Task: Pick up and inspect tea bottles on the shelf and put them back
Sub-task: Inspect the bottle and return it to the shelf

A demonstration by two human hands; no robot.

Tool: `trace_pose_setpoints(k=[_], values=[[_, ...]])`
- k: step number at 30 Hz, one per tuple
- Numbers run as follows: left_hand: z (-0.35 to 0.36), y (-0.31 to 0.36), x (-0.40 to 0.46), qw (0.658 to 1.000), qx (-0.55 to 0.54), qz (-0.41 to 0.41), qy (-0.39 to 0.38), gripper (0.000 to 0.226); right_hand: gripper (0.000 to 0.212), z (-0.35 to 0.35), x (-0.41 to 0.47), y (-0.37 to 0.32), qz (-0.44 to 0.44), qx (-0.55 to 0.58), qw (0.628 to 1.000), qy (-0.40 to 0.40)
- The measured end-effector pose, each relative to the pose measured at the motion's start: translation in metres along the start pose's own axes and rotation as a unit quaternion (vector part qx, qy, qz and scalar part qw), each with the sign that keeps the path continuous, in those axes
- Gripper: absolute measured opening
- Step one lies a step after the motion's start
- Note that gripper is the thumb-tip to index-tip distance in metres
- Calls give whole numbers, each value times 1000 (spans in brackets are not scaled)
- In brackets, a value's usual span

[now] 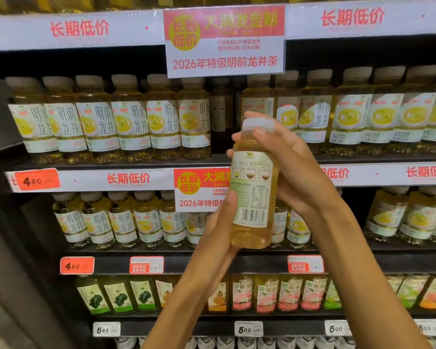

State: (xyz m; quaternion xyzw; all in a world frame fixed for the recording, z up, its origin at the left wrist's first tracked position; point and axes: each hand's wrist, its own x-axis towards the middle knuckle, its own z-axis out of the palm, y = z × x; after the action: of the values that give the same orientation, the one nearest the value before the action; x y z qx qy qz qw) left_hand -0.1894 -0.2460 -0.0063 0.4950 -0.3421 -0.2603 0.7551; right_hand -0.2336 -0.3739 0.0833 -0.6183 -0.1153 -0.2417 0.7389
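I hold one tea bottle [253, 187] upright in front of the shelves, its white cap up and its back label with the barcode facing me. The liquid inside is pale yellow. My right hand [290, 167] grips the bottle's upper half from the right, fingers curled round the neck below the cap. My left hand [223, 222] holds the lower half from the left, thumb on the label's edge. A gap [222, 114] shows in the upper row of matching tea bottles [126, 119], just behind the held bottle.
Three shelf levels carry drinks. A second row of the same tea [126, 220] stands on the middle shelf [126, 178]. Different labelled bottles [264, 293] fill the lower shelf. Price tags and a hanging sign [224, 41] line the shelf fronts. A dark panel [0, 117] borders the left.
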Motion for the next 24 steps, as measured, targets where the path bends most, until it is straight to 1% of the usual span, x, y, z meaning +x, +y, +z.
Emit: trace_pose_setpoints(k=[1, 2, 4, 6, 9, 10, 12, 14, 15, 17, 18, 19, 20, 22, 24], values=[[-2, 2, 1, 997, 62, 18, 37, 79, 38, 0, 0, -2, -17, -27, 999, 14], [-4, 3, 2, 992, 103, 42, 57, 70, 38, 1, 0, -4, -34, -53, 998, 29], [-1, 10, 4, 982, 156, 90, 61, 51, 36, 4, 1, -7, -60, -76, 994, 51], [2, 13, 7, 966, 213, 125, 71, 43, 33, 8, 4, -9, -76, -76, 993, 56], [4, 19, 15, 958, 227, 159, 75, 37, 37, 13, 10, -14, -86, -87, 991, 55], [3, 22, 18, 959, 217, 164, 75, 38, 40, 12, 13, -17, -83, -84, 992, 53], [0, 28, 23, 969, 182, 153, 60, 37, 48, 8, 16, -20, -66, -42, 996, 31], [-2, 33, 25, 990, 93, 102, 8, 40, 55, 4, 18, -21, -39, 10, 999, 3], [-3, 34, 26, 997, 26, 69, -25, 43, 56, 3, 19, -20, -23, 27, 999, -1], [-3, 36, 28, 994, -82, 21, -72, 46, 53, 1, 22, -16, 6, 52, 999, 0], [-3, 35, 30, 992, -99, 11, -77, 48, 50, 1, 23, -13, 12, 61, 998, 3], [-3, 34, 32, 993, -93, 11, -71, 50, 48, 0, 25, -12, 12, 67, 998, 9], [-4, 32, 35, 997, -60, 21, -50, 52, 48, 0, 26, -11, 6, 69, 997, 17], [-7, 32, 40, 997, 52, 62, 11, 53, 52, -2, 28, -13, -21, 49, 998, 36], [-10, 36, 44, 981, 154, 99, 57, 40, 52, -3, 31, -16, -54, 3, 997, 58]])
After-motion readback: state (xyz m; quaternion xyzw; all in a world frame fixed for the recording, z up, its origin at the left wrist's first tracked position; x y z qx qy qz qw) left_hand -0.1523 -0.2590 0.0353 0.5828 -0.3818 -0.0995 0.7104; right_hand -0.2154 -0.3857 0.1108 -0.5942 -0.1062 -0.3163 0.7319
